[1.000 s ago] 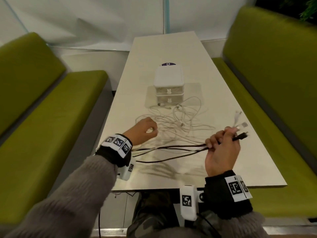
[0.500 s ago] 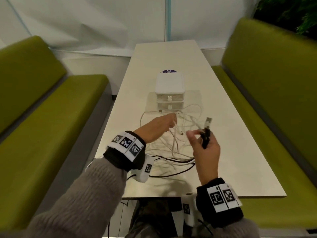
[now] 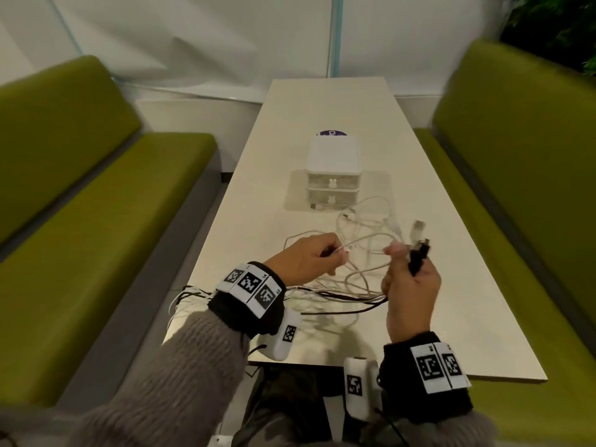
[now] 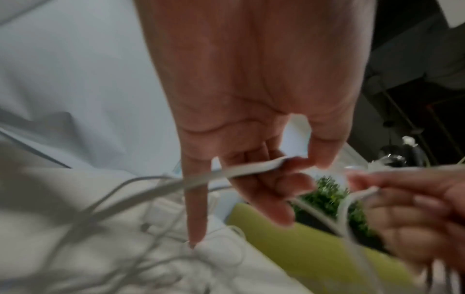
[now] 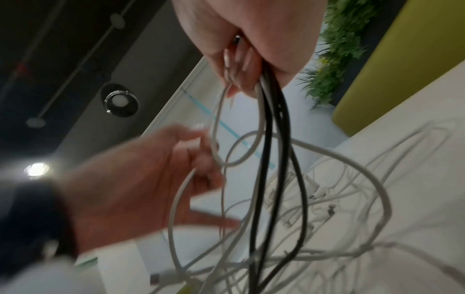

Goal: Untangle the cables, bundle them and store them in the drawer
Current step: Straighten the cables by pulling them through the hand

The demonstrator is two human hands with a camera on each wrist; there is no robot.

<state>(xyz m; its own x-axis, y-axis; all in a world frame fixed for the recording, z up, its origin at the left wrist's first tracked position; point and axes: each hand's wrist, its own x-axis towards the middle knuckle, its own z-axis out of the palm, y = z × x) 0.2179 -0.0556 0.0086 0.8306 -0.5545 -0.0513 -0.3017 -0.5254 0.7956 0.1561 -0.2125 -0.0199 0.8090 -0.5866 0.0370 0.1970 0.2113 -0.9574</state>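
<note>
Untangling at the near end of the table [image 3: 435, 285], we hold black cables [image 3: 416, 262] and white ones bunched in our right hand [image 3: 411, 285], plugs pointing up and away while their lengths hang down to the heap; our left hand [image 3: 303, 259] pinches a white cable [image 3: 364, 240] running crosswise between the hands. Next, we judge, that strand must be drawn free of the loops before any bundling, with the two-drawer box [image 3: 333, 179] shut beyond

No text reads clearly. The purple sticker [image 3: 332, 132] on the table [image 3: 451, 317], just beyond the drawer box [image 3: 333, 156], bears white marks too small to decipher.
</note>
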